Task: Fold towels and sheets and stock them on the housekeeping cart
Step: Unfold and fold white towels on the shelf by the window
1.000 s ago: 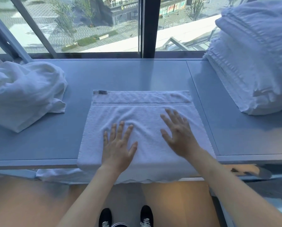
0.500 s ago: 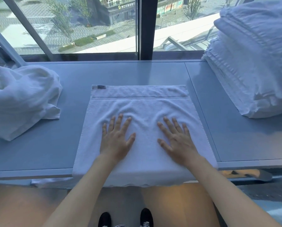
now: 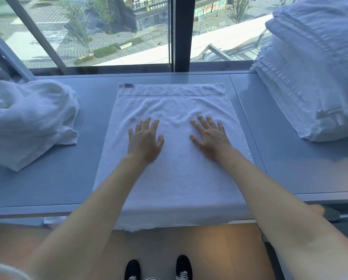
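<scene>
Grey counter: smooth, flat surface along the window; cloth likely slides easily on it, so a push could shift the whole piece
Folded stack: white linen piled high at the right end of the counter, well apart from the hands; looks heavy as a block and prone to leaning if lifted from one side
Crumpled pile: loose white cloth at the left end, unfolded, soft and shapeless; best gathered by an edge or corner
Towel: white terry, spread flat in the middle of the counter, near edge hanging over the front; soft, light, limp, no stiffness; small ripples lie just beyond the fingertips
Where to take hold: judged best at the two far corners by the hem band, or the two side edges, to fold evenly
Left hand: grip wide, fingers straight and spread, palm pressing flat on the towel, holding nothing
Right hand: same, flat and spread, beside the left
Label tag: small dark patch at the far left corner
</scene>
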`<state>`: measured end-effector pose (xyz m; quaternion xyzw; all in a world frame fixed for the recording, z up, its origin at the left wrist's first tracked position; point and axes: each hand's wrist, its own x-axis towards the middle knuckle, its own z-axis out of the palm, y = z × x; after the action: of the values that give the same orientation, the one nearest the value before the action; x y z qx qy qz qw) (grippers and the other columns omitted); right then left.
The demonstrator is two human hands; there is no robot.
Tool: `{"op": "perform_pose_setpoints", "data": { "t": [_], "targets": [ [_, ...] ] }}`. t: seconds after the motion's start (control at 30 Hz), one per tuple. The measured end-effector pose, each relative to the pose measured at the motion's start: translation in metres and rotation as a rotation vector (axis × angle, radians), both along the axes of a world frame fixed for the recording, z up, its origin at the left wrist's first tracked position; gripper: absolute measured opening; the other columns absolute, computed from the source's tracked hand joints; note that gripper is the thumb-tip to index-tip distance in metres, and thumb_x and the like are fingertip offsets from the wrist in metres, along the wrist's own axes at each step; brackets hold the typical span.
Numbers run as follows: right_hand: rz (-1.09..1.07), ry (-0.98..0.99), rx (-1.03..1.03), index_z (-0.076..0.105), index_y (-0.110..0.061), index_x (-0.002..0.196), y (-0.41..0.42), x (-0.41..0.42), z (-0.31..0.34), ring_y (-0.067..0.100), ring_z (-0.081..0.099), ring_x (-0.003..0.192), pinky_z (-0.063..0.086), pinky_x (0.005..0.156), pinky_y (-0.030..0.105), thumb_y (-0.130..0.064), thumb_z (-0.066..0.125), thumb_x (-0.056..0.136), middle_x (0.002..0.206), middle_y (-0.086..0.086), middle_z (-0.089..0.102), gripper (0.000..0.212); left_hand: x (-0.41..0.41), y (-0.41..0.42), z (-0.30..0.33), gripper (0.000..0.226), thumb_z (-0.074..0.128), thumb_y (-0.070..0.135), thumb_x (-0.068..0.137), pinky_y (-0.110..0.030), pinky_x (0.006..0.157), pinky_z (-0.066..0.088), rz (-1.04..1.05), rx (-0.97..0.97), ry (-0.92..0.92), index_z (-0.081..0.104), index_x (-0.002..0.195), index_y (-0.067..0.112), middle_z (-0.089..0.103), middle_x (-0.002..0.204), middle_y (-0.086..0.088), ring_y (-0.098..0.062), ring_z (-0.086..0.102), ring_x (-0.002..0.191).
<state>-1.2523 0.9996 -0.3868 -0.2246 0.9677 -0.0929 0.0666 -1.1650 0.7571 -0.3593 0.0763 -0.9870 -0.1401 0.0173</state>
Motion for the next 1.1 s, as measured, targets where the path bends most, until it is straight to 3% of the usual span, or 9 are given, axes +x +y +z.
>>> {"op": "perform_pose_setpoints", "data": {
  "t": [0.1,0.27,0.4,0.53,0.6,0.7,0.83,1.1],
  "targets": [
    [0.006,0.002,-0.012,0.016,-0.036,0.163,0.001,0.001,0.0,0.02,-0.001,0.159,-0.001,0.127,0.051,-0.06,0.032,0.103,0.173,-0.008,0.005,0.067,0.068,0.018,0.001,0.05,0.059,0.033,0.097,-0.061,0.111,0.034,-0.041,0.053,0.097,0.053,0.145,0.019,0.045,0.155,-0.012,-0.035,0.04,0.143],
    [-0.016,0.021,-0.072,0.026,-0.025,0.162,0.001,0.012,0.011,0.022,0.009,0.159,0.005,0.126,0.052,-0.044,0.042,0.106,0.172,0.001,0.015,0.062,0.136,0.026,-0.01,0.043,0.062,0.026,0.089,-0.054,0.103,0.043,-0.042,0.051,0.115,0.065,0.13,0.013,0.054,0.144,-0.016,-0.039,0.05,0.132],
    [-0.013,0.127,-0.231,0.051,-0.013,0.148,0.001,0.068,0.024,0.028,0.032,0.15,0.027,0.119,0.054,-0.026,0.057,0.099,0.162,0.008,0.036,0.05,0.155,0.026,-0.02,0.044,0.059,0.027,0.089,-0.058,0.106,0.041,-0.049,0.043,0.152,0.066,0.13,0.013,0.056,0.144,-0.014,-0.039,0.051,0.133],
    [0.006,0.123,-0.291,0.062,-0.015,0.131,0.02,0.151,0.018,0.028,0.045,0.138,0.039,0.108,0.05,-0.028,0.059,0.093,0.15,0.006,0.049,0.04,0.162,0.029,-0.028,0.047,0.059,0.024,0.096,-0.061,0.115,0.031,-0.035,0.064,0.152,0.059,0.142,0.018,0.047,0.156,-0.009,-0.032,0.041,0.145],
    [-0.007,0.097,-0.27,0.062,-0.017,0.131,0.031,0.179,0.011,0.027,0.046,0.139,0.037,0.11,0.048,-0.029,0.057,0.092,0.149,0.004,0.049,0.042,0.164,0.031,-0.031,0.048,0.055,0.026,0.097,-0.06,0.119,0.029,-0.018,0.064,0.167,0.057,0.145,0.021,0.045,0.159,-0.006,-0.029,0.039,0.148],
    [-0.015,0.055,-0.231,0.053,-0.02,0.147,0.039,0.189,0.001,0.021,0.029,0.153,0.022,0.122,0.049,-0.029,0.056,0.098,0.162,-0.001,0.038,0.049,0.164,0.032,-0.031,0.051,0.052,0.03,0.094,-0.058,0.12,0.028,-0.003,0.064,0.167,0.056,0.144,0.023,0.045,0.158,-0.004,-0.026,0.039,0.148],
    [0.005,0.048,-0.168,0.042,-0.027,0.155,0.037,0.171,-0.001,0.014,0.016,0.157,0.015,0.124,0.047,-0.036,0.049,0.1,0.168,-0.006,0.026,0.056,0.153,0.03,-0.03,0.051,0.056,0.028,0.092,-0.056,0.12,0.028,0.01,0.077,0.151,0.055,0.143,0.026,0.045,0.156,-0.002,-0.025,0.039,0.146],
    [0.033,0.056,-0.165,0.043,-0.027,0.155,0.029,0.119,0.004,0.015,0.018,0.156,0.014,0.125,0.046,-0.035,0.051,0.099,0.168,-0.005,0.026,0.057,0.1,0.016,-0.025,0.047,0.063,0.027,0.092,-0.049,0.12,0.027,0.039,0.118,0.141,0.059,0.139,0.024,0.048,0.152,-0.006,-0.03,0.041,0.141]
  ]
}}
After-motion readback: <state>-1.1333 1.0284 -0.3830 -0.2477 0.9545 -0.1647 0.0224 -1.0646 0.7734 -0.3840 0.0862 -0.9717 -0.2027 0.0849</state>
